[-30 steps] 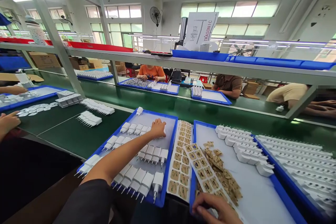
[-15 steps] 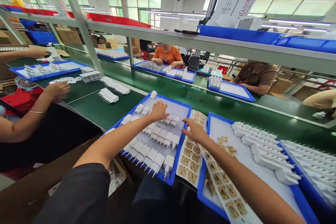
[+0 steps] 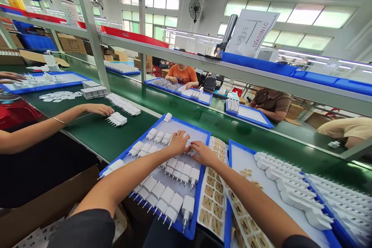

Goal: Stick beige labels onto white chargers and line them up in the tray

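Together, left hand (image 3: 178,143) and right hand (image 3: 203,153), fingers flat and open, atop white chargers (image 3: 177,170) in the blue tray (image 3: 203,186).

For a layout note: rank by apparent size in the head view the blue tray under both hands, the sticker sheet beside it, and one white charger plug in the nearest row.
1. Blue tray, clearly largest.
2. Sticker sheet, a narrow strip.
3. White charger plug, smallest, though nearness to the camera enlarges it.

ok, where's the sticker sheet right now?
In the head view the sticker sheet lies lower centre, between the blue tray of white chargers and the right-hand blue tray, just below the right hand.
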### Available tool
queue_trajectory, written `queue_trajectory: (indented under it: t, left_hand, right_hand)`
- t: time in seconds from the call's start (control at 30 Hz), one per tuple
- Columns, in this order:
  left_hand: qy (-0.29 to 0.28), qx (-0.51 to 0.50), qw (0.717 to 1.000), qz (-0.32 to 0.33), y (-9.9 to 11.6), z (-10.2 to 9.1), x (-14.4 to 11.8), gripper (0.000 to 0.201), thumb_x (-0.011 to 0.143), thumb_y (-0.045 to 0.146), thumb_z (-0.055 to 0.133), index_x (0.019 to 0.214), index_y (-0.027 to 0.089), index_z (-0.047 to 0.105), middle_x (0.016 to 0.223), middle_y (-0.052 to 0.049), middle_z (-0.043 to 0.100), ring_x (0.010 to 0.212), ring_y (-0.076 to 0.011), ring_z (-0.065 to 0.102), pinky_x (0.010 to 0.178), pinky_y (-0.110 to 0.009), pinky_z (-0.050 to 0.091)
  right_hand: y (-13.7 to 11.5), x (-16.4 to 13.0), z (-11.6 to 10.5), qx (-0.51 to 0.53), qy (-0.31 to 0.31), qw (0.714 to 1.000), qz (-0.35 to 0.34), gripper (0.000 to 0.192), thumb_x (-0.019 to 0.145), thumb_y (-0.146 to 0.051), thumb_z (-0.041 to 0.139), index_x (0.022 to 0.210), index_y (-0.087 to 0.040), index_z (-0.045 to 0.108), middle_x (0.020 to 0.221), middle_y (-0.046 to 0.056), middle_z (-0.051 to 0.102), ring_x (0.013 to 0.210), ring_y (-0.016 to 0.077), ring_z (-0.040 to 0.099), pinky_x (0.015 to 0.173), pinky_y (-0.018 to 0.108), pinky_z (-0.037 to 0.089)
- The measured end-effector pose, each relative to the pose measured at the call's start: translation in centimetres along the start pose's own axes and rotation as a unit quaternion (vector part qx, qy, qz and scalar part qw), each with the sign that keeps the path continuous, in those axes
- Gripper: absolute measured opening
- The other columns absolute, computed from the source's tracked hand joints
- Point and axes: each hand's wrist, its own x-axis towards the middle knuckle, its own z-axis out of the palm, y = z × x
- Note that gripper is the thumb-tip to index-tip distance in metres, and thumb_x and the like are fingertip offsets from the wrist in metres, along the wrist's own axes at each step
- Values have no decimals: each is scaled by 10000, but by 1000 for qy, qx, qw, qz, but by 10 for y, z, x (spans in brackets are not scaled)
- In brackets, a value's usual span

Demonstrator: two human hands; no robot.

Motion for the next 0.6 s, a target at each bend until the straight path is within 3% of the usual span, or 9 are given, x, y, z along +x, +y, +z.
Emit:
queue_trajectory:
  t: [0.13,0.23,0.4,0.6]
  left_hand:
    - [2,2,999,38,0,0,-3,342,905,334,627,1222,206,628,1525,-158,445,1381,-336,394,1079,-478,352]
    - [5,6,998,69,1,0,-5,303,920,286,594,1211,213,638,1525,-134,464,1376,-321,396,1076,-480,349]
    - [9,10,996,87,1,4,-6,281,929,270,571,1190,226,665,1411,-114,584,1305,-312,461,1021,-478,385]
    - [21,16,993,112,-7,7,-11,269,967,276,509,1135,251,718,1393,-86,615,1306,-297,472,1025,-472,378]
  right_hand:
    - [5,6,-2,-21,-10,999,-38,399,811,-108,683,1202,-177,642,1314,158,644,1292,307,560,1055,474,488]
    - [10,12,-8,-37,-32,996,-70,322,812,-117,671,1130,-176,679,1229,152,678,1200,292,619,1024,456,499]
    - [16,16,-20,-52,-69,990,-115,286,775,-113,668,1043,-193,724,1100,112,713,1077,264,666,1010,435,491]
    - [11,12,-20,-53,-53,992,-102,395,802,-85,605,1189,-148,654,1199,144,697,1182,266,629,1046,433,475]
